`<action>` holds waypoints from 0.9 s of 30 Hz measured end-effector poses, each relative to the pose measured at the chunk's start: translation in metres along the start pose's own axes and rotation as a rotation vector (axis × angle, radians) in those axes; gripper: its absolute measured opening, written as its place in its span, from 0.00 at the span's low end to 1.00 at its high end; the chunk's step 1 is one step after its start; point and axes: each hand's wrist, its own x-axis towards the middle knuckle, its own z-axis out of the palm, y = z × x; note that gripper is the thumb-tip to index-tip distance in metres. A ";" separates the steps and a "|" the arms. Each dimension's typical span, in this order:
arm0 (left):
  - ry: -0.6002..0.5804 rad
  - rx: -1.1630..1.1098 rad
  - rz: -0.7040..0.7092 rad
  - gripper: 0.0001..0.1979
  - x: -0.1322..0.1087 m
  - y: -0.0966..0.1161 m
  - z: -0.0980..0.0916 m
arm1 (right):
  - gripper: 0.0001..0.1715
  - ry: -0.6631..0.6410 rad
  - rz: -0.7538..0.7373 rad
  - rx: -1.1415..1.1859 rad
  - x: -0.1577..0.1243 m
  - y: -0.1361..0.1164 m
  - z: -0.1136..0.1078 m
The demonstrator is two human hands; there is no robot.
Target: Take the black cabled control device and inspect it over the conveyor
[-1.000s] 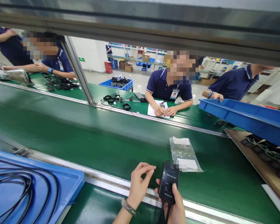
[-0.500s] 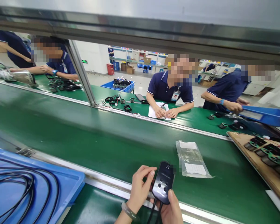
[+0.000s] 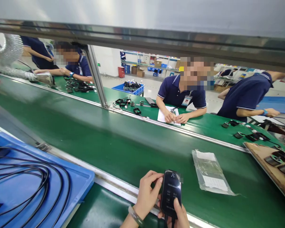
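A black oblong device [image 3: 171,193] with a glossy face and small printed marks is held upright near the bottom centre, two dark cables leaving its lower end. My right hand [image 3: 180,213] grips it from below and the right, the thumb lying on its face. My left hand [image 3: 148,194], with a bracelet on the wrist, is at the device's left edge, thumb and index finger pinched together near its upper corner. Whether something small is between those fingertips cannot be made out. A clear plastic bag [image 3: 212,172] with white labels lies on the green belt to the right.
Black cables lie coiled in a blue tray [image 3: 83,177] at the lower left. A cardboard-lined tray [image 3: 258,155] with cylindrical parts stands at right. Across the green belt [image 3: 85,136], a person [image 3: 180,95] works over paper. A metal post [image 3: 96,76] rises behind the belt.
The view has shifted left, so the scene sits further right. The device's face has tilted, its marks now clearer, and my right thumb has moved onto it. The person at far right has turned.
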 end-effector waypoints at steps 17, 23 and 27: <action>0.157 0.127 0.035 0.32 -0.002 -0.021 0.002 | 0.32 0.004 -0.051 0.156 -0.002 -0.005 0.003; 0.184 0.117 0.038 0.33 -0.003 -0.029 0.007 | 0.32 0.019 -0.114 0.228 0.000 -0.014 -0.001; 0.174 0.156 0.064 0.33 -0.006 -0.029 0.009 | 0.35 -0.013 -0.051 0.253 -0.001 -0.013 -0.002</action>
